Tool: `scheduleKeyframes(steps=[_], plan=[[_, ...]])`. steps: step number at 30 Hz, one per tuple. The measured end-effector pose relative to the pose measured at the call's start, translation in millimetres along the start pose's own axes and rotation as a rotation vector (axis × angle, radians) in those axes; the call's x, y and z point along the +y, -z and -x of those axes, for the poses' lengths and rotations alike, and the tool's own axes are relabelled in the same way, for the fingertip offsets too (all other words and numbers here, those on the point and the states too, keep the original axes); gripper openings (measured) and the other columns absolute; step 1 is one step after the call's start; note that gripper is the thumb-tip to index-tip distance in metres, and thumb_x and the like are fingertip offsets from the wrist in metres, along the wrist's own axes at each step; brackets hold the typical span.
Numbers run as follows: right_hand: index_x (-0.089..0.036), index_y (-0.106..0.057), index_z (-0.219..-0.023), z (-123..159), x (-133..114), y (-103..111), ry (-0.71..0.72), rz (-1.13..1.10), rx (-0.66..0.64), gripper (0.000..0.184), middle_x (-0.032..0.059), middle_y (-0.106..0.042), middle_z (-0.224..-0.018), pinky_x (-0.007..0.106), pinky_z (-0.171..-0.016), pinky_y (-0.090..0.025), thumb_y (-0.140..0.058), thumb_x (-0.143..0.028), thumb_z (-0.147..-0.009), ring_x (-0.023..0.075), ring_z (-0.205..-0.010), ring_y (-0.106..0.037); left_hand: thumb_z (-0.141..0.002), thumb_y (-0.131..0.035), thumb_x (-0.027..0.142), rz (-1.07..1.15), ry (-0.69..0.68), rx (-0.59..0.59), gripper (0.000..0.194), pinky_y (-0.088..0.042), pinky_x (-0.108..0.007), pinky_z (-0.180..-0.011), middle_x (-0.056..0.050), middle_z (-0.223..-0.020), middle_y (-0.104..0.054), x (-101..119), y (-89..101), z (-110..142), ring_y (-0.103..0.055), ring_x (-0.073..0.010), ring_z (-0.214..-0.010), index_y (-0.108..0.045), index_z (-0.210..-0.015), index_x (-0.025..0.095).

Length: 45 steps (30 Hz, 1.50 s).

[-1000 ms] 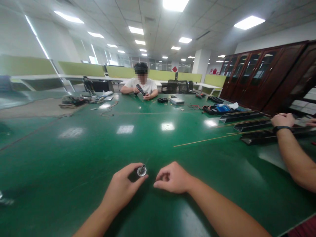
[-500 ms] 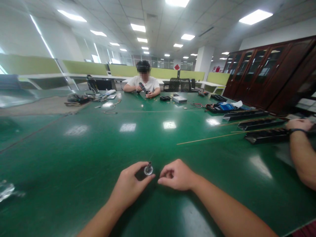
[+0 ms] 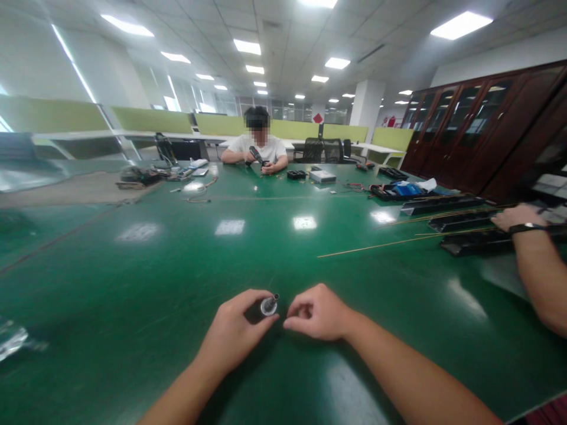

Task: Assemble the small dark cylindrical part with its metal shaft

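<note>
A small shiny piece (image 3: 269,306), with a round clear or silvery flange and a short dark tube on it, sits between the thumb and forefinger of my left hand (image 3: 234,327). Its tube leans up and to the right. What kind of part it is, I cannot make out. Just to the right, my right hand (image 3: 316,313) is curled closed, thumb near the forefinger, apart from the piece. Anything inside those fingers is hidden. Both hands are low over the green tabletop (image 3: 199,254).
A co-worker's hand (image 3: 518,217) rests by black channels (image 3: 469,241) and thin rods (image 3: 367,251) at right. Opposite sits a person (image 3: 257,144) holding a dark tool (image 3: 256,154). Crumpled clear plastic (image 3: 13,342) lies far left; a blue-filled tool case (image 3: 405,190) stands farther back.
The small shiny piece has tipped to the right between my left fingers. My hands have hardly moved. The co-worker's hand at the right has shifted left along the channels.
</note>
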State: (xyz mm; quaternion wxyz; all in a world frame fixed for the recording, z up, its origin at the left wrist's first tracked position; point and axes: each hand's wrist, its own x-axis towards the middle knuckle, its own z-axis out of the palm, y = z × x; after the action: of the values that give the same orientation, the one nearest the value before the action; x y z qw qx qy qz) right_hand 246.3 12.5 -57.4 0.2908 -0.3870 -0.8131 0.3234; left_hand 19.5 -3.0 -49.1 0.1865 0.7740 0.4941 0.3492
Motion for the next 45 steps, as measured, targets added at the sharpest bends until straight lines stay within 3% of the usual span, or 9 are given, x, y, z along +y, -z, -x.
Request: scheduleKeyframes(steps=[11, 16, 22, 33, 37, 45], plan=[[-0.017, -0.075, -0.082, 0.4, 1.5, 1.1, 0.024, -0.007, 0.017, 0.023, -0.0018, -0.062, -0.060, 0.020, -0.051, -0.037, -0.075, -0.039, -0.077, 0.0095, -0.051, -0.053, -0.086, -0.067, 0.028, 0.009, -0.097, -0.056, 0.017, -0.049, -0.024, -0.084, 0.002, -0.101, -0.067, 6.5, 2.8, -0.6, -0.063, -0.0139, -0.094, -0.069, -0.103, 0.030], [-0.016, -0.068, -0.070, 0.9, -1.5, 2.3, 0.046, 0.028, 0.040, 0.023, -0.0027, -0.059, -0.057, 0.021, -0.050, -0.035, -0.075, -0.037, -0.076, 0.0092, -0.050, -0.050, -0.086, -0.068, 0.030, -0.013, -0.110, -0.074, 0.024, -0.050, -0.024, -0.084, 0.001, -0.104, -0.064, 3.7, 1.8, -0.7, -0.062, -0.0144, -0.095, -0.068, -0.110, 0.032], [-0.018, -0.072, -0.084, 0.7, 0.5, 1.6, 0.025, -0.012, 0.044, 0.021, -0.0030, -0.061, -0.060, 0.020, -0.049, -0.036, -0.076, -0.037, -0.075, 0.0096, -0.050, -0.051, -0.086, -0.066, 0.027, -0.016, -0.145, -0.077, 0.026, -0.051, -0.025, -0.085, -0.001, -0.107, -0.064, 3.4, -0.4, 0.3, -0.062, -0.0158, -0.098, -0.069, -0.112, 0.030], [-0.019, -0.072, -0.093, -0.2, -2.0, 3.7, 0.071, 0.024, 0.072, 0.024, 0.0012, -0.069, -0.077, 0.023, -0.063, -0.046, -0.077, -0.033, -0.074, 0.0137, -0.065, -0.061, -0.087, -0.065, 0.027, 0.003, -0.139, -0.111, 0.030, -0.052, -0.029, -0.090, -0.002, -0.109, -0.069, 4.3, -0.3, 0.6, -0.064, -0.0173, -0.099, -0.066, -0.117, 0.028], [-0.020, -0.072, -0.096, 0.1, -1.5, 3.7, 0.090, 0.058, 0.082, 0.026, 0.0013, -0.070, -0.079, 0.024, -0.065, -0.047, -0.077, -0.033, -0.075, 0.0143, -0.066, -0.062, -0.083, -0.069, 0.029, -0.007, -0.082, -0.065, 0.030, -0.053, -0.032, -0.091, -0.003, -0.108, -0.070, 4.0, -1.6, 1.4, -0.066, -0.0198, -0.098, -0.066, -0.113, 0.025], [-0.020, -0.072, -0.098, -0.5, -4.1, 4.6, 0.108, 0.063, 0.088, 0.026, 0.0029, -0.072, -0.087, 0.025, -0.068, -0.048, -0.076, -0.031, -0.076, 0.0151, -0.071, -0.063, -0.083, -0.068, 0.027, 0.015, -0.059, -0.087, 0.021, -0.052, -0.028, -0.083, 0.000, -0.100, -0.070, 8.0, -0.8, 1.0, -0.066, -0.0174, -0.091, -0.066, -0.103, 0.025]])
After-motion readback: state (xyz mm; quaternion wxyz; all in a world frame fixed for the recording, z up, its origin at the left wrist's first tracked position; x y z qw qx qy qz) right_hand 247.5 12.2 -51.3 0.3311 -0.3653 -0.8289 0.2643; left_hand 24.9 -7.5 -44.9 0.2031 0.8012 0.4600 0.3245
